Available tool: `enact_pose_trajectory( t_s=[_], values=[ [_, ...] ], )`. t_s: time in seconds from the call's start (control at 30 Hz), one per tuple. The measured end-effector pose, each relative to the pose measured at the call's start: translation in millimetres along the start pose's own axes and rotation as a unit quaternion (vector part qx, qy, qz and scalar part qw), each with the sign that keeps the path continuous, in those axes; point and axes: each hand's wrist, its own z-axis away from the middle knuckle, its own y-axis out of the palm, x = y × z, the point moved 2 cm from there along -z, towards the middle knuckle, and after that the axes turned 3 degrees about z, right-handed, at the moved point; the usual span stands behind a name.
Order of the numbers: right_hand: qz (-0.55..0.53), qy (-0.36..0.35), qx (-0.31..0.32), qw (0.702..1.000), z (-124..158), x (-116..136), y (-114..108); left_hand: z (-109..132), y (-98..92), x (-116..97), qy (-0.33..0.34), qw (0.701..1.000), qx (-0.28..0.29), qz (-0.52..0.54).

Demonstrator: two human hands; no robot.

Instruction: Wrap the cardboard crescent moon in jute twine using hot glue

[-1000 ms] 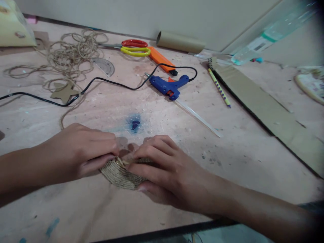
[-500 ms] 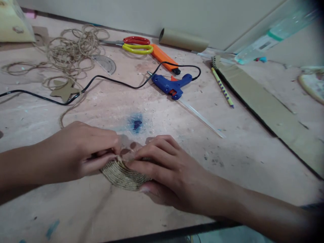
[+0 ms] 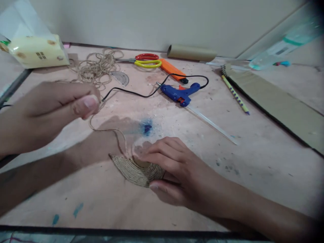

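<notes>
A curved, half-round piece covered in rows of twine lies on the table, with bare brown backing along its inner edge. My right hand grips its right part, thumb below and fingers over the top. Raised at the left, clear of the piece, my left hand is closed with thumb pressed to the fingers; whatever it pinches is hidden. A loose strand of twine runs from the piece's inner edge and passes out of sight near the left hand.
Behind lie a twine tangle, a protractor, scissors, an orange cutter and a cardboard tube. A blue glue gun trails its cord leftward. At right are a pencil, cardboard strip and bottle; tissues stand left.
My left hand has left the twine-covered piece and risen up and left, now covering the cardboard star's place. My right hand keeps its grip. The view has shifted, showing more of the tissue pack.
</notes>
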Motion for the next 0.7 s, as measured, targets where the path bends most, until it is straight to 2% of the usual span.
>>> enact_pose_trajectory(
  t_s=[0.1,0.27,0.7],
  values=[
    [-0.008,0.021,0.017,1.000,-2,1,-2,-10,16.1,-13,0.038,0.996,0.007,0.085],
    [-0.022,0.029,0.025,0.999,-1,2,-4,-21,28.4,-18,0.011,0.991,0.003,0.130],
    [-0.008,0.038,0.025,0.999,-2,1,-3,-31,37.5,-17,0.042,0.975,0.048,0.215]
  ],
)
